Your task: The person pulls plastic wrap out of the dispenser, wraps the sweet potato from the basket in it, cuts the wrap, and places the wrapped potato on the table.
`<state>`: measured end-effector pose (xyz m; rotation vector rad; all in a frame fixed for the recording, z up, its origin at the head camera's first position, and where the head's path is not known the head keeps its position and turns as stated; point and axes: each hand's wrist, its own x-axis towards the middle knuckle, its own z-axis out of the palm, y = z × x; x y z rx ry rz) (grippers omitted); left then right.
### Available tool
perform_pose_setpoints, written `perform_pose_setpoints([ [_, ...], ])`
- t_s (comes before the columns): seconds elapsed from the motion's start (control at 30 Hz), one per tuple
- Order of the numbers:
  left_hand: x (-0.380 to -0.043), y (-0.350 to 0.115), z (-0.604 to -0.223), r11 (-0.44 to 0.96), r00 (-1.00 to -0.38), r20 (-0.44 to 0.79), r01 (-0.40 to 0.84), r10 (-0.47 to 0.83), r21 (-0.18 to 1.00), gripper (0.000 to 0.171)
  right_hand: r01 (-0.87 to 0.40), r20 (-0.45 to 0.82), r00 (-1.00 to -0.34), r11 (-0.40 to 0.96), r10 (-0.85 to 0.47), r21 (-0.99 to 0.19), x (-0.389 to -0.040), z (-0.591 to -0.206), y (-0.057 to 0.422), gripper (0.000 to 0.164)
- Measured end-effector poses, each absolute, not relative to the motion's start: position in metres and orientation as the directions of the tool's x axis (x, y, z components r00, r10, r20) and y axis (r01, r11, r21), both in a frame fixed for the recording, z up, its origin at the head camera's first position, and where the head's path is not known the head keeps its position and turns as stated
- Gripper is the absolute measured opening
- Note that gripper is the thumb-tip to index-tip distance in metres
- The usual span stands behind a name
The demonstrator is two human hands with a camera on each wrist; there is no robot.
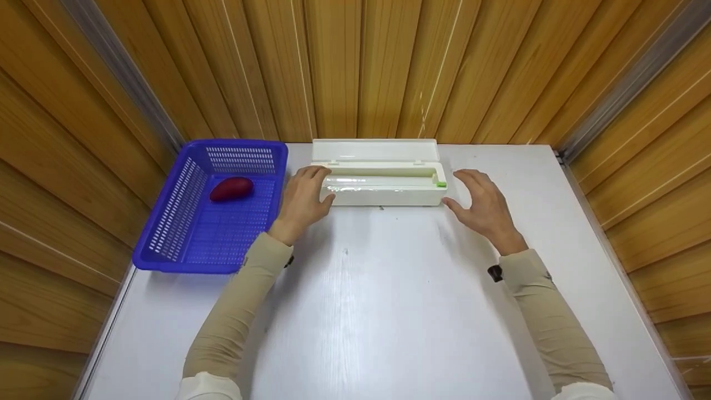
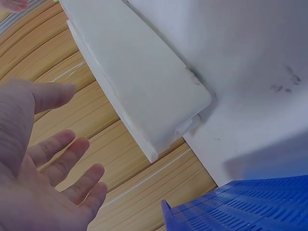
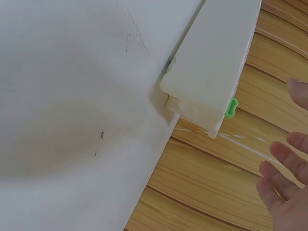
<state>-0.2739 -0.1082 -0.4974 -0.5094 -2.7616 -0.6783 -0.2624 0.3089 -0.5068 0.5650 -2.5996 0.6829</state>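
A white plastic wrap dispenser (image 1: 383, 196) lies lengthwise at the back of the table, its hinged lid (image 1: 375, 150) raised behind it. Inside is a clear, shiny roll, and a small green slider (image 1: 441, 184) sits at the right end. My left hand (image 1: 303, 197) is at the dispenser's left end, thumb and fingers spread apart; the left wrist view shows a gap between that hand (image 2: 57, 168) and the box. Off the right end, my right hand (image 1: 483, 203) has its fingers loosely bent and holds nothing. The slider (image 3: 231, 108) also shows in the right wrist view.
A blue plastic basket (image 1: 222, 255) stands at the left, close beside my left hand, with a dark red, oblong item (image 1: 231, 189) in it. Wood-patterned panels (image 1: 383, 66) rise behind the white table (image 1: 389, 311) and on both sides.
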Motion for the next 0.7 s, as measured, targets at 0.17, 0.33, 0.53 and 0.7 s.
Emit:
perform_pose_setpoints([
  [0.17,-0.276,-0.107,-0.502,0.844,-0.919,0.311,0.359,0.244,0.398,0.05,-0.484,0.476,-0.833,0.79,-0.283,-0.376,-0.264,-0.511,0.304,0.056],
  [0.33,-0.276,-0.103,-0.504,0.864,-0.927,0.301,0.331,0.223,0.379,0.046,-0.493,0.483,-0.829,0.774,-0.281,-0.396,-0.267,-0.517,0.301,0.049],
  [0.53,-0.276,-0.099,-0.509,0.876,-0.935,0.291,0.304,0.201,0.373,0.039,-0.51,0.491,-0.82,0.764,-0.294,-0.395,-0.271,-0.526,0.298,0.044],
  [0.7,-0.276,-0.096,-0.514,0.885,-0.934,0.3,0.299,0.194,0.357,0.036,-0.508,0.482,-0.823,0.77,-0.301,-0.386,-0.273,-0.533,0.295,0.041],
])
